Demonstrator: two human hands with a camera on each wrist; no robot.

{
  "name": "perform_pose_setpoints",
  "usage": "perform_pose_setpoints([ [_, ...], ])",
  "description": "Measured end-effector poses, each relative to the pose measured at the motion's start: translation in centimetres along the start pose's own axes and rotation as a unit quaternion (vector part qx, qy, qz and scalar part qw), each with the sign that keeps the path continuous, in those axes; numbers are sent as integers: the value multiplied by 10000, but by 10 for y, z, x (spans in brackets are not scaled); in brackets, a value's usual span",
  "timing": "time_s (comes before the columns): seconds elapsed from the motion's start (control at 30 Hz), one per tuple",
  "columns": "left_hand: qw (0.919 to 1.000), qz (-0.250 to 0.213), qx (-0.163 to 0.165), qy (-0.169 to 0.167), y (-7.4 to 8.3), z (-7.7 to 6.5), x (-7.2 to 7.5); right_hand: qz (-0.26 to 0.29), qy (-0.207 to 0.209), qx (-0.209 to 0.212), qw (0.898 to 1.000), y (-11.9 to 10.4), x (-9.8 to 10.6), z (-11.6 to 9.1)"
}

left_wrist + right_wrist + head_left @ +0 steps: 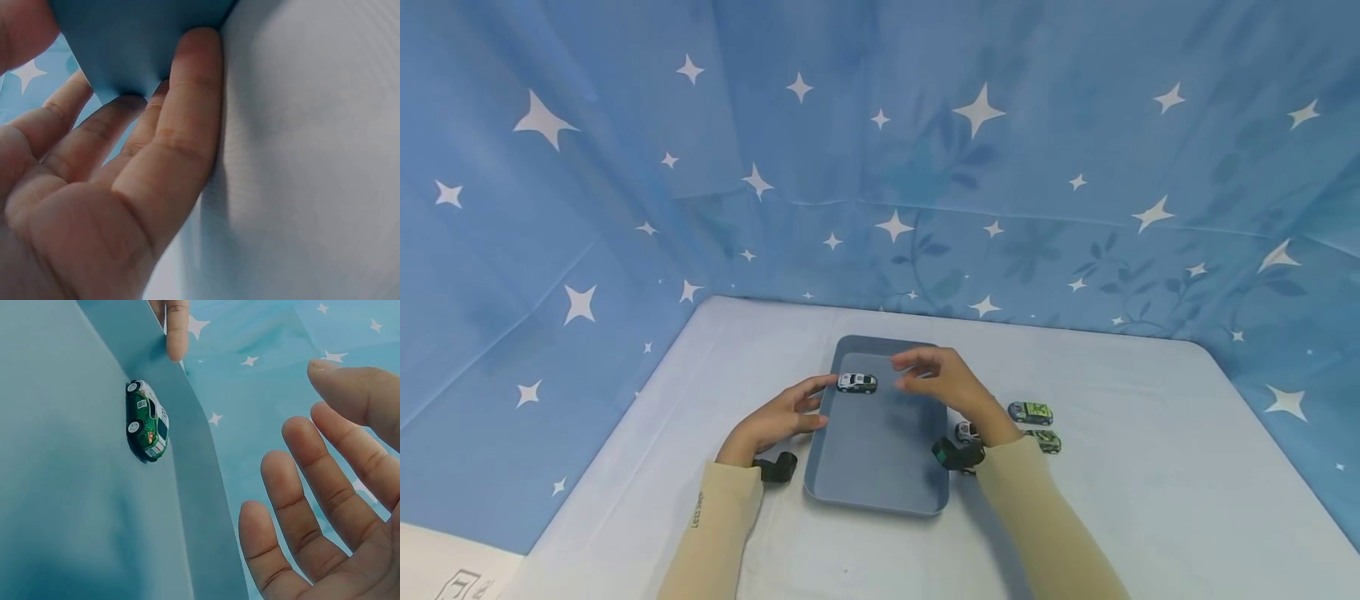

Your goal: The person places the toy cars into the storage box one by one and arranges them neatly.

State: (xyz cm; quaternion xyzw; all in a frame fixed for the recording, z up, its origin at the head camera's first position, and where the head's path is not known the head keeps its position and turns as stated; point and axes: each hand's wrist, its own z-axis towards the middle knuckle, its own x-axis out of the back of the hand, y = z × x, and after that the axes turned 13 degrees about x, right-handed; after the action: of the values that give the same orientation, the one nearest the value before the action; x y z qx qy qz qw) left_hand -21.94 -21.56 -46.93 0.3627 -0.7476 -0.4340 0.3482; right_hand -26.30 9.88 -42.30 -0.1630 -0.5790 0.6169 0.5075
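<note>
A white and green toy car (857, 382) stands in the grey-blue tray (876, 467), near its upper left wall. In the right wrist view the toy car (147, 422) shows its green side and wheels. My left hand (782, 421) is at the tray's left side; in the left wrist view its fingertips touch the outer wall (137, 44), fingers extended. Over the upper right part of the tray hovers my right hand (936, 375), fingers spread and loosely bent, holding nothing and apart from the car.
Right of the tray stand a blue and yellow-green toy car (1031, 412) and a green toy car (1045, 441). A white toy car (966, 432) is partly hidden by my right wrist. A blue starry curtain (895, 167) rises behind the white-covered table (1150, 450).
</note>
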Motion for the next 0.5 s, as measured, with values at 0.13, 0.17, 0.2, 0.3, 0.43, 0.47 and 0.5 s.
perform_pose_setpoints([
  [0.13, 10000, 11, -8, 0, 1, -1, -1, -10, 36, 94, 9999, -1, 3, -5],
  [0.17, 10000, 14, -8, 4, 1, -1, -1, -4, 43, 108, 9999, 0, 4, -6],
  [0.2, 10000, 13, -11, 7, 1, -1, -1, -2, 53, 122, 9999, 0, 6, -7],
  [0.3, 10000, 47, -15, 19, 1, -1, -1, 3, 84, 111, 9999, 1, 9, -11],
  [0.43, 10000, 58, -1, 18, 0, 0, -1, -72, 137, 84, 9998, 2, 13, -15],
  [0.47, 10000, 56, 7, 18, 0, 0, -1, -84, 149, 83, 9998, 2, 15, -17],
  [0.5, 10000, 56, 10, 17, 0, 0, -1, -87, 161, 91, 9998, 2, 16, -18],
])
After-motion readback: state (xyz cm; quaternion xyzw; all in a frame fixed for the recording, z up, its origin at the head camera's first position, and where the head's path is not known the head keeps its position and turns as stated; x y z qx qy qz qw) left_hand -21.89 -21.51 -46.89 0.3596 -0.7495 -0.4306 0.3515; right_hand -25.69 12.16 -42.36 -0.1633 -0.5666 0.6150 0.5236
